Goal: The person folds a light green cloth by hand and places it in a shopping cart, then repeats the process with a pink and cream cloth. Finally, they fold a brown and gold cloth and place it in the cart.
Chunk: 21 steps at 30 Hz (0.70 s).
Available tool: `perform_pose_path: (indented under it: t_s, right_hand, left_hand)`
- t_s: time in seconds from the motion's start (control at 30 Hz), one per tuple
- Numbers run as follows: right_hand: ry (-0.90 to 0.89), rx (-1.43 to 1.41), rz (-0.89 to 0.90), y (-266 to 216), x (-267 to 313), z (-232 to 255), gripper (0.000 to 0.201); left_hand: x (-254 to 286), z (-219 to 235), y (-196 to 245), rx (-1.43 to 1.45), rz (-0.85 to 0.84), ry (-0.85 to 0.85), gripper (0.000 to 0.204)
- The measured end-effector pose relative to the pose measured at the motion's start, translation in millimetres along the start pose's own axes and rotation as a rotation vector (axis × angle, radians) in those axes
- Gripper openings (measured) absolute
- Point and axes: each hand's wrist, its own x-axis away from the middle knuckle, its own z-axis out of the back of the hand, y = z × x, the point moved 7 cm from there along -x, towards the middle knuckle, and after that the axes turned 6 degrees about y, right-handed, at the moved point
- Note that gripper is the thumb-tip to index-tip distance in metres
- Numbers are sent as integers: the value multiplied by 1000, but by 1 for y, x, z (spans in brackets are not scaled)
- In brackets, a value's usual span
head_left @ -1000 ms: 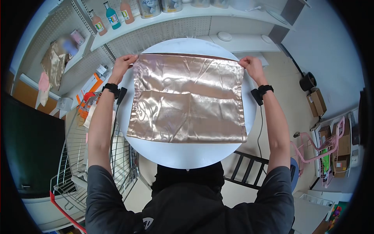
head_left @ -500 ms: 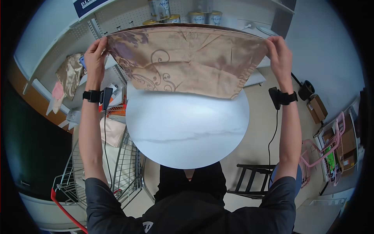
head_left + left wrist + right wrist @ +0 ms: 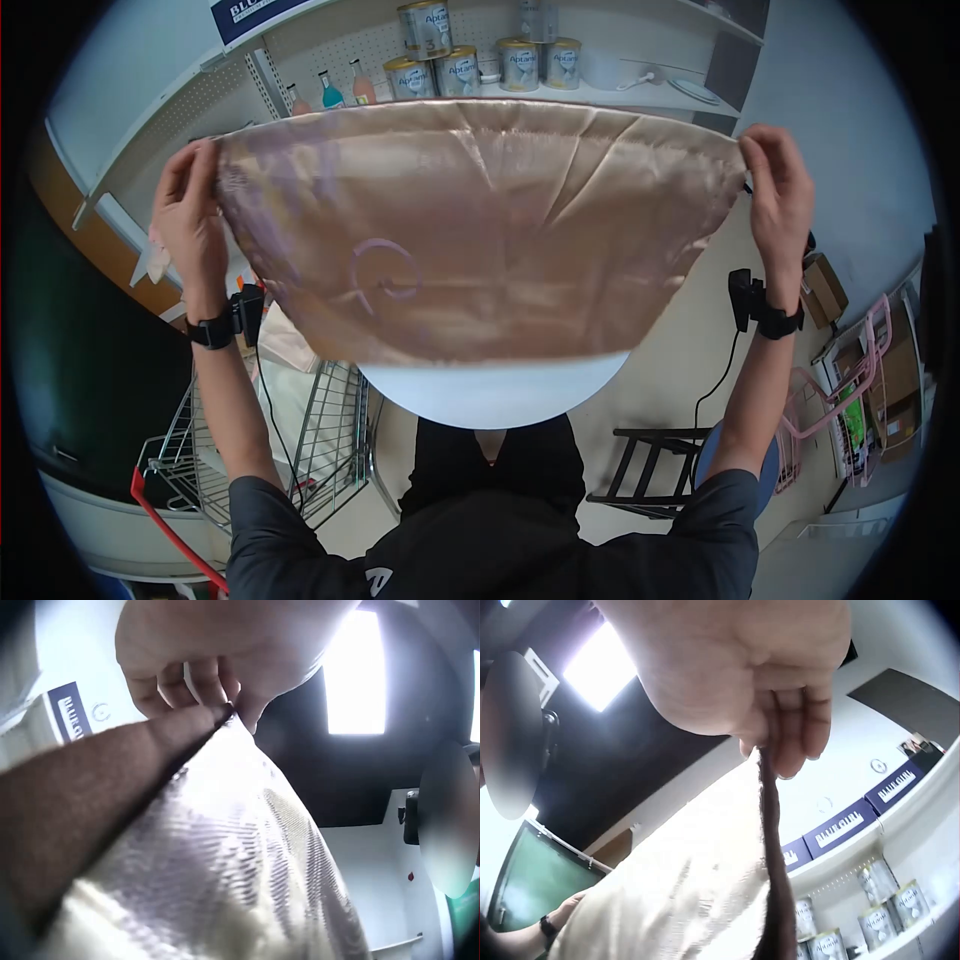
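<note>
A shiny champagne-coloured satin pillowcase (image 3: 520, 240) with purple scrollwork is stretched between the two hands in the head view, over the round white table (image 3: 490, 395). My left hand (image 3: 192, 235) pinches its upper left corner between thumb and fingers. At the upper right corner, my right hand (image 3: 783, 215) pinches the cloth the same way. The upper edge bows slightly, and the lower part slants inward, hiding most of the tabletop. In the left wrist view the fabric (image 3: 240, 847) falls from the fingertips. A darker edge (image 3: 771, 825) runs down from the right fingers in the right wrist view.
Behind the cloth, a shelf carries several milk powder tins (image 3: 520, 65) and bottles (image 3: 331, 92). A wire shopping cart (image 3: 335, 440) with cloth inside stands at the left. To the right are a black step frame (image 3: 640, 470), a blue stool (image 3: 735, 465) and a pink cart (image 3: 800, 400).
Both hands have lifted the pillowcase off the table, spread wider apart and come back nearer the body. Its lower edge has swung from far out to over the table's near part.
</note>
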Motion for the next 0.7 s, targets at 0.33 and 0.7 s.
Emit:
perform_pose_path:
  t_s: [0.33,0.7]
  right_hand:
    - [-740,194,-395,227,132,-190,18]
    - [-648,273,-270,304,220,-272,15]
  left_hand:
    - [137,-17,-291,-355,839,-325,19]
    - [190,10,-445,-550,726,-430,20]
